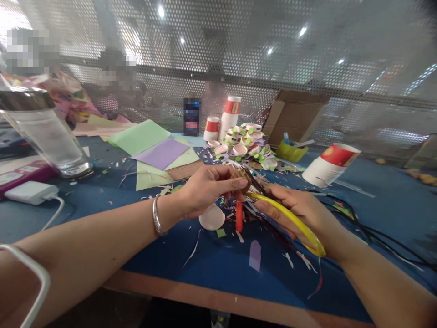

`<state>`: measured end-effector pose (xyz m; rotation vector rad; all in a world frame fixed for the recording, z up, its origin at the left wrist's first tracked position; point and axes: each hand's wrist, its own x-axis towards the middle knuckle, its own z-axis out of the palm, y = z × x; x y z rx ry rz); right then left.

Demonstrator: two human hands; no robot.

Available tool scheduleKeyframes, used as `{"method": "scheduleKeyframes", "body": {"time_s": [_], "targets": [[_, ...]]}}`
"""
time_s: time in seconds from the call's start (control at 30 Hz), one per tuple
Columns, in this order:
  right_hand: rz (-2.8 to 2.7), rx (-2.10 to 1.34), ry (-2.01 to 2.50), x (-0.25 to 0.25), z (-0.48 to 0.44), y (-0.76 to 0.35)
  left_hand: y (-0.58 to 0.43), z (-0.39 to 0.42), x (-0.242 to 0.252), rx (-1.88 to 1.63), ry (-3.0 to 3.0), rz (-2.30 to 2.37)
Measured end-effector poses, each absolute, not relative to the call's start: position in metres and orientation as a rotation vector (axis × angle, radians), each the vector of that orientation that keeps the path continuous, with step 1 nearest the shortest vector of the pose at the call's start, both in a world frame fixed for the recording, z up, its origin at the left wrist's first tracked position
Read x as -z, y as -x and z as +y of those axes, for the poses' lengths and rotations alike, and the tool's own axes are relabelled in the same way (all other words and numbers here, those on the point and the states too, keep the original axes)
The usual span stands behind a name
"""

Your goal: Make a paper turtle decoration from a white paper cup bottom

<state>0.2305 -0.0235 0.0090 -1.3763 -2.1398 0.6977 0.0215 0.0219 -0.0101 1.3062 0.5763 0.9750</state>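
My left hand [205,189], with a silver bangle at the wrist, pinches a small brown paper piece [243,175] between thumb and fingers. My right hand [297,212] is closed round yellow-handled scissors [290,218], whose dark blades point up and left at that brown piece. Both hands hover over the blue table [170,255]. Under them lie a white paper disc [211,217], a red stick [239,216] and paper scraps.
A heap of cut cup bottoms with green bits [244,146] sits behind the hands, red-and-white paper cups [229,116] beyond, one tipped cup [329,164] at right. Green and purple sheets [160,152], a glass jar [44,132] and a white charger [32,192] lie left. Black cables [375,232] run right.
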Motion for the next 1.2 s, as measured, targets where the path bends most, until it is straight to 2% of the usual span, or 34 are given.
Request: {"method": "scheduleKeyframes", "body": {"time_s": [0.13,0.67,1.2], "targets": [[-2.117,-0.745,1.369,-0.009,-0.026,-0.230,-0.021,0.024,0.011,-0.976,-1.298,0.559],[-2.254,-0.501,1.341,-0.001,-0.015,-0.237,-0.016,0.029,0.009,-0.893,-1.387,0.619],[-2.247,-0.532,1.327,-0.002,-0.016,-0.237,-0.013,0.029,0.006,-0.885,-1.479,0.604]]}}
